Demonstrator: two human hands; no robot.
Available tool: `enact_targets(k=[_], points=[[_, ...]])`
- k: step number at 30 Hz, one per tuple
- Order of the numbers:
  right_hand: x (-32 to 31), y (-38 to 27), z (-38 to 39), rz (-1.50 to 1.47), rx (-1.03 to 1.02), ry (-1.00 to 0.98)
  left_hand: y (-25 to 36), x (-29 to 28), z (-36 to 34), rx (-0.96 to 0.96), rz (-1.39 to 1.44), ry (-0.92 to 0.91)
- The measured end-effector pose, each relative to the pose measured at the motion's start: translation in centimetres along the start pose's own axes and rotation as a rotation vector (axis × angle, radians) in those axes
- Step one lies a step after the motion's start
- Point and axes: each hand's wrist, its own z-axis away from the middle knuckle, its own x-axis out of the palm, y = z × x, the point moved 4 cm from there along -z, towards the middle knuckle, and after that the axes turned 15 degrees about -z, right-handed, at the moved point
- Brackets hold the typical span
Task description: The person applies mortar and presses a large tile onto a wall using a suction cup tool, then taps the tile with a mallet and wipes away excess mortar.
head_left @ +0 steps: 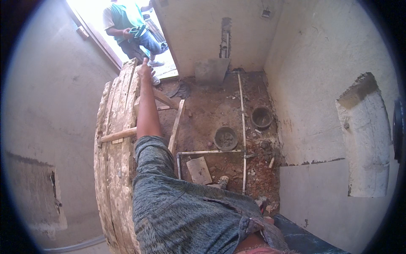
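Note:
My left arm stretches up the middle of the view, with my left hand (pixel 146 71) beside the far end of a rough wooden plank platform (pixel 114 169). One finger points up and the others look bent; I see nothing clearly held. Wooden legs and a brace (pixel 175 129) stick out from the platform's right side. Just beyond my hand, in the bright doorway, a person (pixel 127 19) in a teal and white top holds a small green object (pixel 137 31). My right hand is out of sight.
The dirt floor (pixel 203 110) carries white pipes (pixel 241 97), two dark buckets (pixel 225 137) (pixel 262 117), a tile piece (pixel 198 170) and rubble (pixel 258 171). A grey board (pixel 211 70) leans on the back wall. Plastered walls with chased patches (pixel 361 139) surround me.

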Motion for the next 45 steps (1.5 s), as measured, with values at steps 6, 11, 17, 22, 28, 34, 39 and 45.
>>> enact_targets(k=[6,11,17,22,28,34,39,45], points=[[-0.5,0.6,-0.8,0.022,0.040,0.014,4.2,-1.6,-2.3,0.058,0.157,-0.027],[-1.4,2.7,-0.1,0.070,0.091,0.053,4.7,-2.9,-6.6,-0.030,-0.167,-0.027],[-1.0,11.9,1.4,0.376,0.042,0.005,4.2,-1.2,-12.2,0.038,-0.138,-0.577],[-0.1,13.0,-0.3,0.616,-0.118,0.035,4.7,2.6,-9.7,0.144,-0.291,-0.447],[-1.5,10.4,0.9,0.010,-0.006,0.362,3.3,10.1,10.1,0.379,-0.536,-0.279],[-4.6,8.7,1.0,-0.304,0.107,0.361,-2.1,11.7,30.7,0.439,-0.744,-0.307],[-9.8,5.4,1.3,-0.377,-0.040,0.438,-13.5,14.0,42.1,0.274,-0.706,-0.571],[-13.4,10.8,-4.7,-0.376,-0.187,0.495,-29.9,18.6,64.6,0.356,-0.810,-1.087]])
